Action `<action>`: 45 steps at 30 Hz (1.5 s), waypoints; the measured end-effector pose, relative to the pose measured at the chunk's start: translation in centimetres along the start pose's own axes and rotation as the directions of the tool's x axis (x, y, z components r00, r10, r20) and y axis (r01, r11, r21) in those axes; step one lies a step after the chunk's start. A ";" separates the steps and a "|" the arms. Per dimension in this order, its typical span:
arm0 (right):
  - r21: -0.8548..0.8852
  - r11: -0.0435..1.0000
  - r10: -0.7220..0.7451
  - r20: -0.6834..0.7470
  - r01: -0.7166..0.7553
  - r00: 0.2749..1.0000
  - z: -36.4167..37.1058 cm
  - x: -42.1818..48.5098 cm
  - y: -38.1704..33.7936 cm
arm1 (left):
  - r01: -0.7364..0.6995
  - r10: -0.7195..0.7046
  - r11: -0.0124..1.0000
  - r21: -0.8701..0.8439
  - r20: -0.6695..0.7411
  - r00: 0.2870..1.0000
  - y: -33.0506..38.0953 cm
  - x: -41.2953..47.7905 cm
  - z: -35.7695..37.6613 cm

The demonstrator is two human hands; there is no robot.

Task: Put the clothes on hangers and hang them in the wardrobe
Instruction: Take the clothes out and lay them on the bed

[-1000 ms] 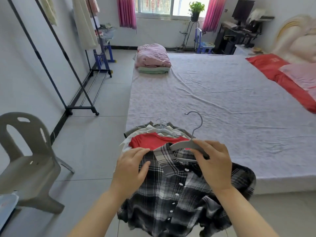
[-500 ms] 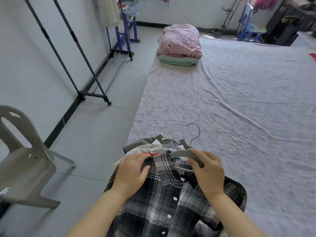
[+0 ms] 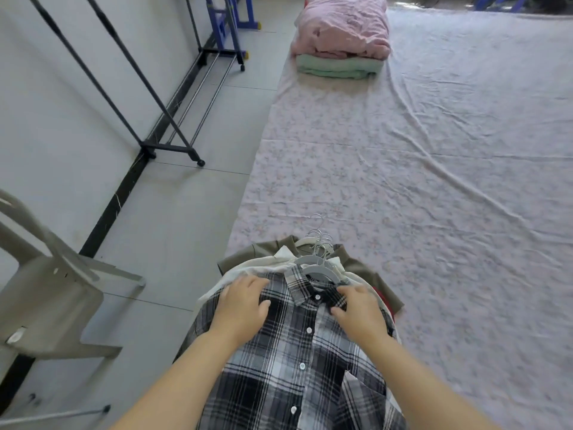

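A black-and-white plaid shirt [image 3: 297,367] lies face up on a pile of clothes at the near corner of the bed [image 3: 434,181]. A grey hanger [image 3: 319,272] sits inside its collar. My left hand [image 3: 242,308] rests flat on the shirt's left shoulder. My right hand [image 3: 359,315] pinches the fabric beside the collar on the other shoulder. Under the shirt lie a white garment [image 3: 248,271], an olive one [image 3: 248,256] and a red one [image 3: 384,297], with several metal hanger hooks [image 3: 319,237] sticking out at the top.
A black clothes rack [image 3: 161,145] on wheels stands along the left wall, across the grey floor. A grey plastic chair [image 3: 46,293] is at the near left. Folded pink and green blankets [image 3: 341,35] lie at the bed's far corner.
My right hand let go of the grey hanger, which now lies in the collar, and moved onto the shirt's shoulder. The shirt lies flatter on the pile. The view tilted further down.
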State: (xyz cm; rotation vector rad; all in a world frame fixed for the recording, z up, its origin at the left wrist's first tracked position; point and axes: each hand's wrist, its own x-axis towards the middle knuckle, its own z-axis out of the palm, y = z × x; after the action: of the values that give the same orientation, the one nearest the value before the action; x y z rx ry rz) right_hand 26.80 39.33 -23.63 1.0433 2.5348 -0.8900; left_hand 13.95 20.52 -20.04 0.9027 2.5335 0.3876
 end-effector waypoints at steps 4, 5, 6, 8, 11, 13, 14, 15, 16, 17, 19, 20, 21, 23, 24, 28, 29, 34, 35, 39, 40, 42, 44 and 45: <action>0.010 0.997 0.071 0.031 -0.071 0.997 -0.1 -2.6 0.9 | -0.047 0.046 0.998 0.034 0.040 0.998 1.3 0.3 -0.8; 0.010 0.997 0.083 0.020 -0.083 0.996 -0.4 -3.2 1.0 | -0.073 0.071 0.997 0.040 0.045 0.996 1.7 0.4 -1.1; 0.003 0.996 0.091 0.010 -0.091 0.996 -0.6 -3.7 1.1 | -0.095 0.093 0.994 0.045 0.053 0.994 2.1 0.4 -1.4; 0.004 0.992 0.126 -0.011 -0.126 0.992 -1.2 -5.2 1.2 | -0.138 0.131 0.988 0.073 0.095 0.987 2.9 0.1 -2.0; 0.029 0.982 0.188 -0.048 -0.186 0.981 -1.6 -7.8 1.0 | -0.237 0.209 0.960 0.152 0.178 0.962 3.9 -0.5 -2.7; 0.069 0.970 0.238 -0.099 -0.232 0.966 -1.5 -10.0 1.0 | -0.314 0.274 0.935 0.164 0.227 0.934 4.5 -0.9 -3.0; 0.091 0.961 0.272 -0.130 -0.262 0.953 -1.4 -11.4 1.0 | -0.361 0.313 0.917 0.169 0.253 0.915 4.9 -1.2 -3.0; 0.111 0.949 0.309 -0.161 -0.294 0.937 -1.1 -12.9 0.9 | -0.409 0.353 0.895 0.179 0.276 0.894 5.3 -1.6 -3.0; 0.128 0.935 0.349 -0.191 -0.329 0.917 -0.8 -14.5 0.8 | -0.461 0.396 0.868 0.187 0.300 0.868 5.6 -2.0 -2.9; 0.145 0.917 0.395 -0.213 -0.371 0.894 -0.4 -16.3 0.6 | -0.516 0.442 0.835 0.191 0.325 0.836 6.1 -2.5 -2.8; 0.194 0.870 0.490 -0.244 -0.453 0.837 0.5 -20.4 0.1 | -0.627 0.534 0.754 0.195 0.373 0.759 7.0 -3.9 -2.5; 0.234 0.839 0.541 -0.266 -0.491 0.798 1.1 -22.5 -0.3 | -0.684 0.581 0.703 0.196 0.396 0.711 7.4 -4.7 -2.3; 0.278 0.806 0.590 -0.293 -0.523 0.753 1.8 -24.8 -0.6 | -0.736 0.623 0.648 0.194 0.421 0.659 7.9 -5.7 -2.2; 0.348 0.734 0.679 -0.338 -0.583 0.652 3.4 -29.7 -1.3 | -0.827 0.690 0.531 0.186 0.471 0.549 9.2 -8.5 -1.7; 0.375 0.689 0.725 -0.349 -0.620 0.594 4.3 -32.3 -1.7 | -0.864 0.718 0.470 0.177 0.493 0.492 9.8 -10.1 -1.3; 0.492 0.498 0.862 -0.370 -0.714 0.346 8.9 -43.1 -2.7 | -0.972 0.782 0.226 0.070 0.582 0.224 12.9 -18.5 0.6; 0.533 0.443 0.889 -0.366 -0.721 0.276 10.1 -46.1 -3.1 | -0.988 0.789 0.147 0.038 0.598 0.141 13.6 -21.1 1.3; 0.686 0.147 0.959 -0.275 -0.712 -0.066 17.2 -60.5 -6.7 | -0.978 0.744 -0.159 -0.133 0.635 -0.207 15.9 -36.0 4.6; 0.712 0.086 0.961 -0.245 -0.697 -0.132 18.9 -63.3 -7.8 | -0.960 0.722 -0.225 -0.165 0.634 -0.278 15.9 -39.2 5.2; 0.799 -0.118 0.923 -0.129 -0.589 -0.361 26.3 -73.7 -13.1 | -0.837 0.582 -0.453 -0.308 0.609 -0.539 14.0 -53.0 7.2; 0.815 -0.160 0.906 -0.103 -0.557 -0.411 28.2 -76.2 -14.6 | -0.802 0.543 -0.492 -0.339 0.601 -0.587 13.1 -56.5 7.7; 0.838 -0.243 0.865 -0.041 -0.489 -0.500 32.1 -80.9 -17.9 | -0.731 0.465 -0.560 -0.391 0.582 -0.667 10.8 -63.6 8.5; 0.848 -0.325 0.815 0.025 -0.419 -0.579 35.6 -85.6 -21.1 | -0.651 0.388 -0.619 -0.439 0.550 -0.739 8.0 -70.8 9.0; 0.845 -0.363 0.787 0.052 -0.394 -0.614 37.3 -87.9 -22.6 | -0.601 0.345 -0.654 -0.460 0.526 -0.778 6.6 -74.2 9.2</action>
State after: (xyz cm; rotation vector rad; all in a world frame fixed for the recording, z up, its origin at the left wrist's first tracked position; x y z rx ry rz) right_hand 73.39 -44.67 -3.56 3.4594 0.0859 -0.2177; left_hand 73.81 -21.75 -3.75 2.8069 -0.2414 -0.1783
